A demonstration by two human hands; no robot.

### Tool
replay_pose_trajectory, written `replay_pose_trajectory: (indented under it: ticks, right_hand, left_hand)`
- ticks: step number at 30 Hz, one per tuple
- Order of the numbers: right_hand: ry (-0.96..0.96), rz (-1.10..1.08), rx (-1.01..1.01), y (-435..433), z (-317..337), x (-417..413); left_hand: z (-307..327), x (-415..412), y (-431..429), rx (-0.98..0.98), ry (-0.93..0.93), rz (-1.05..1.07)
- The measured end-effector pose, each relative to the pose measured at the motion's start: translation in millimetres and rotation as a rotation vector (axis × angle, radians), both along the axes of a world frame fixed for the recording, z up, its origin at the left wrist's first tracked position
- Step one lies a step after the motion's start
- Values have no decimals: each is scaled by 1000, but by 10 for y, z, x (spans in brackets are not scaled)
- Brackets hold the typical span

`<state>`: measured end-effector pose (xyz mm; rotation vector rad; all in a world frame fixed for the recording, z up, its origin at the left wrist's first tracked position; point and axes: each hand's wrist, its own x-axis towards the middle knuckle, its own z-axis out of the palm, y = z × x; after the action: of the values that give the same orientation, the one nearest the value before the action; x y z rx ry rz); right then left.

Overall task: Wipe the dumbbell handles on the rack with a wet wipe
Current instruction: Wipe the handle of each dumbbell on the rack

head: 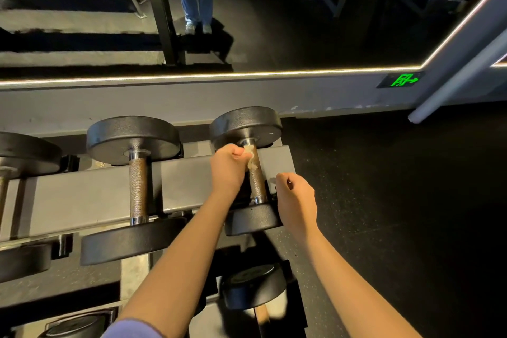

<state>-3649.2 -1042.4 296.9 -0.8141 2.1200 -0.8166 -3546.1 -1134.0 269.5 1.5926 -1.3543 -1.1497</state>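
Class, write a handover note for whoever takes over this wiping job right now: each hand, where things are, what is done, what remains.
Left hand grips the wet wipe against the top of the rightmost dumbbell handle on the rack, upper tier.
Right hand is loosely curled beside that handle, holding nothing visible.
Done: cannot tell which handles are already wiped.
Left: probably wipe down this handle, then the neighbouring handle and the lower-tier dumbbell, if still unwiped.
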Motion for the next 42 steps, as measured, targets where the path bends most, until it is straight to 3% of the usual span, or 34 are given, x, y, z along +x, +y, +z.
replay_pose_trajectory:
  ticks: [6, 12, 16, 23, 31, 36, 38, 42]
  right_hand:
    - [55, 16, -57, 20, -4, 18]
    - [47, 11, -23, -8, -46, 17]
    - [12, -11, -14, -15, -42, -15]
    - [140, 139, -55, 21, -9, -15]
    - [164, 462, -272, -48, 3, -91]
    - [-103, 419, -337, -228, 105, -106]
    - [-80, 380, -341, -296, 123, -104]
    - [43, 275, -384, -453, 21, -86]
  left_hand:
    - [-54, 84, 189, 1, -109, -144]
    - [93, -17, -78, -78, -77, -13]
    - [16, 26, 39, 13, -111, -93]
    - [43, 196, 146, 70, -162, -235]
    - [267, 156, 244, 43, 161, -199]
    - [340, 140, 271, 48, 205, -262]
    - [349, 168, 269, -19, 137, -295]
    - [445, 280, 211, -339, -272, -213]
